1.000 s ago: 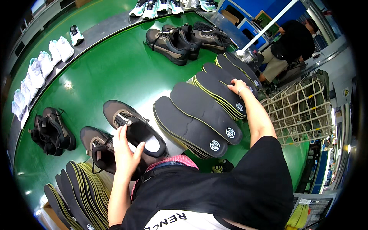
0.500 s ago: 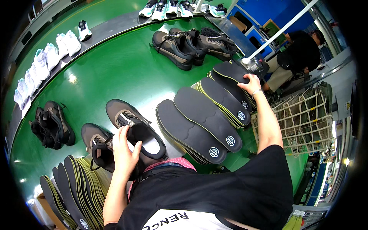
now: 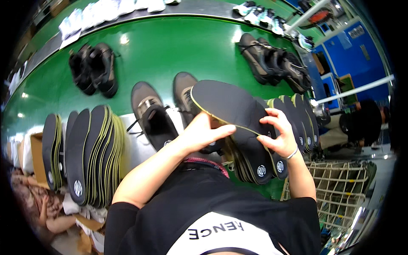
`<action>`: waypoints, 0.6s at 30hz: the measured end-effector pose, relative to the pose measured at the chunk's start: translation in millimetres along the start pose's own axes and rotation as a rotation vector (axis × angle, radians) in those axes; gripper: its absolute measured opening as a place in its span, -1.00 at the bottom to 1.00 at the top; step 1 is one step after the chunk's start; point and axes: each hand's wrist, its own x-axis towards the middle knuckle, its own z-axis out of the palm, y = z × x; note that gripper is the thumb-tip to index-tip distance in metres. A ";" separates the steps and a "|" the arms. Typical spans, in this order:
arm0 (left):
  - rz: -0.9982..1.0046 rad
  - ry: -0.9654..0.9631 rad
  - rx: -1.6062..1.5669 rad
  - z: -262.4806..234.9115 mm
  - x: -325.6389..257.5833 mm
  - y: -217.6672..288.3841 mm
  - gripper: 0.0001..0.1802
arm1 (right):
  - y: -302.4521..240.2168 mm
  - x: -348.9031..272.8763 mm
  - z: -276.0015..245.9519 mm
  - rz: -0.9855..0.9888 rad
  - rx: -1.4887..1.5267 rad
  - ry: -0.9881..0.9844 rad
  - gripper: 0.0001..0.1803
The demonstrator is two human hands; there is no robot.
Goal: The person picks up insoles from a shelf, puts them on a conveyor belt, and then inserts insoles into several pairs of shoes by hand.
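Observation:
A black insole (image 3: 225, 100) with a yellow-green edge is held tilted in front of me, above a stack of similar insoles (image 3: 246, 163). My left hand (image 3: 206, 132) grips its near edge, with the fingers partly hidden beneath it. My right hand (image 3: 278, 134) pinches the insole's right part between thumb and fingers. Just left of it stand two brown-and-black shoes: the left shoe (image 3: 148, 108) has an insole showing inside, while the right shoe (image 3: 183, 87) is partly covered by the held insole and my left hand.
More insole stacks stand at the left (image 3: 97, 153) and right (image 3: 297, 123). Dark shoes sit farther off, one pair (image 3: 100, 70) left and several shoes (image 3: 263, 59) right, on the green table (image 3: 170, 46). A wire basket (image 3: 331, 191) is at lower right. Other people are at both sides.
My left hand has left the right shoe, and my right hand has come back from the insole stacks at the right. Both now hold an insole. The view has turned rightward.

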 end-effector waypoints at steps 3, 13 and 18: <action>0.032 -0.077 -0.225 -9.9 -5.9 -13.1 -0.11 | -21.4 -3.6 22.6 -0.058 0.054 -0.097 -0.72; 0.141 0.370 -0.608 11.3 0.0 -27.0 -0.72 | -62.8 7.7 64.1 -0.035 0.189 -0.172 -0.72; 0.400 0.252 0.006 -8.5 10.5 -17.8 -0.21 | -52.4 7.8 37.1 0.277 0.361 -0.112 -0.70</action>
